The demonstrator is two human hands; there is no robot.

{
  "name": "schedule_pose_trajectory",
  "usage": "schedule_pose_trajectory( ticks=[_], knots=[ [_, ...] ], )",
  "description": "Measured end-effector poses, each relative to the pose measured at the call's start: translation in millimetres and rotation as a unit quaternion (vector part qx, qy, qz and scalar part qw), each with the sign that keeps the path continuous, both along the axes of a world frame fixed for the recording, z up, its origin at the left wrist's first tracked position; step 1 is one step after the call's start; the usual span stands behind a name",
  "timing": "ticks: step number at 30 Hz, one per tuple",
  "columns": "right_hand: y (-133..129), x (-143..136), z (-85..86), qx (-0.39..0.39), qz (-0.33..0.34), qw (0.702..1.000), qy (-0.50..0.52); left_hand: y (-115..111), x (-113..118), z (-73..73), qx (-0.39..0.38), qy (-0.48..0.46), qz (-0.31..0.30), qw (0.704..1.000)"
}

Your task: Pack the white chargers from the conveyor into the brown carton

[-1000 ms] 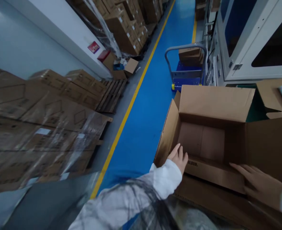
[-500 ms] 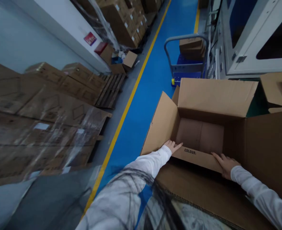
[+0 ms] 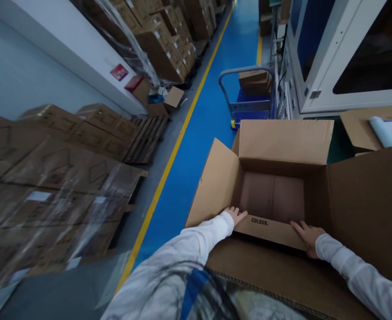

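I have the left hand (image 3: 236, 215) and right hand (image 3: 310, 238) on either end of the cardboard panel marked "COLOUR." (image 3: 269, 229), inside the near side of the open box (image 3: 285, 144). Their fingers lie over its upper edge, slightly spread; I can't tell whether they pinch it, as the far side is hidden. Below the panel, the box is too dark to read. Beyond the box, its raised flap cuts off the trolley (image 3: 251, 106).

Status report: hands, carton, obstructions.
Left hand and right hand on cardboard strip marked COLOUR. Carton open, flaps spread. Trolley beyond carton, clear of both hands.
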State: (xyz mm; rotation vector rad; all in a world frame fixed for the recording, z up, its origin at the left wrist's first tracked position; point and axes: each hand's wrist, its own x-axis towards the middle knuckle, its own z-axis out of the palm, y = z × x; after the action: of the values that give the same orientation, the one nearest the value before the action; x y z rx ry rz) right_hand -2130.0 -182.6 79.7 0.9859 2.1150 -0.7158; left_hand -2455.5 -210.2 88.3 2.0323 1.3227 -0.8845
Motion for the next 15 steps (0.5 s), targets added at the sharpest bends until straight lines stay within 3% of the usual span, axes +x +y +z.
schedule_pose_trajectory(
  ticks=[5,9,12,15],
  knots=[
    [3.8,-8.7,8.6,-0.009,-0.023,0.999,-0.022,-18.2,10.9,-1.0,0.022,0.016,0.044,0.999],
    [14.4,-15.8,39.2,-0.041,-0.025,0.999,0.019,-15.9,18.5,0.9,0.034,0.015,0.079,0.996],
    [15.4,-2.7,74.2,-0.064,-0.036,0.993,0.097,-5.4,18.0,24.0,0.007,-0.001,0.087,0.996],
    [9.4,41.7,109.4,-0.035,-0.114,0.971,0.208,-22.4,12.3,69.4,-0.011,-0.048,0.076,0.996]
  ],
)
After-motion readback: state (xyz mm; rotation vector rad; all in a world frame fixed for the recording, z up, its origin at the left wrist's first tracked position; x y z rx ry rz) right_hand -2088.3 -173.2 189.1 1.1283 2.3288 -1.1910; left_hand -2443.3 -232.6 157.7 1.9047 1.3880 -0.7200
